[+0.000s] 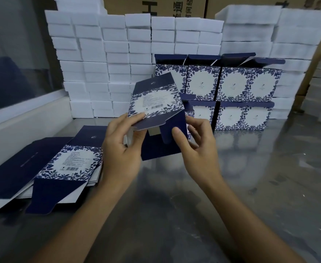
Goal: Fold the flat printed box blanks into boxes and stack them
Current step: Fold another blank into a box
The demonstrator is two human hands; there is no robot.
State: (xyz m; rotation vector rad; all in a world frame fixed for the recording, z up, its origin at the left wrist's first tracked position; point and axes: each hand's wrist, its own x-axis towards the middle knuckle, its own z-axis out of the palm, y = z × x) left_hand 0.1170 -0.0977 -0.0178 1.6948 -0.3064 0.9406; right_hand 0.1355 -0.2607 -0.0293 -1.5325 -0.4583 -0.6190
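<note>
box blank (pixel 155 103) | held up betw both hands | left hand (pixel 121 147) pinches edge | right hand (pixel 195 147) thumb presses flap

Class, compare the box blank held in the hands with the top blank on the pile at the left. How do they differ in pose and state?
The held blank is lifted off the table, gripped by the left hand and right hand; the pile's top blank lies untouched. The held blank is partly opened with its flaps bent; the pile's top blank lies flat. Both share navy panels, a blue leaf border and a barcode.
</note>
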